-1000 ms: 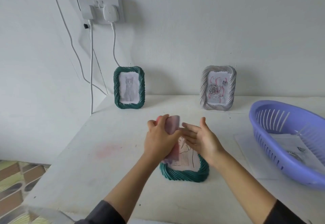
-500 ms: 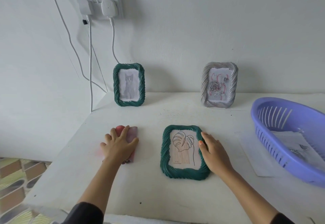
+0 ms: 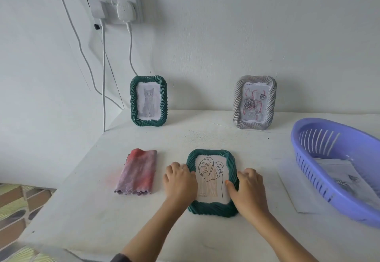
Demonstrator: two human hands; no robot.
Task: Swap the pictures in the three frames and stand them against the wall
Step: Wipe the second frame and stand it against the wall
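Observation:
A green frame with a leaf drawing [image 3: 211, 181] lies flat on the white table [image 3: 185, 237] in front of me. My left hand [image 3: 178, 181] grips its left edge and my right hand [image 3: 247, 192] grips its right edge, thumb on the picture's border. Against the wall stand a green frame with a cat picture [image 3: 148, 101] at the left and a grey frame with a rose picture [image 3: 254, 102] at the right.
A folded pink-purple cloth [image 3: 136, 172] lies left of the flat frame. A purple plastic basket [image 3: 337, 167] with loose printed sheets sits at the right on a white sheet [image 3: 292, 185]. A wall socket [image 3: 115, 6] with cables hangs at the upper left.
My left hand set the cloth down on the table at the left, let it go and moved right to the flat frame's left edge. My right hand stayed on the frame's right edge.

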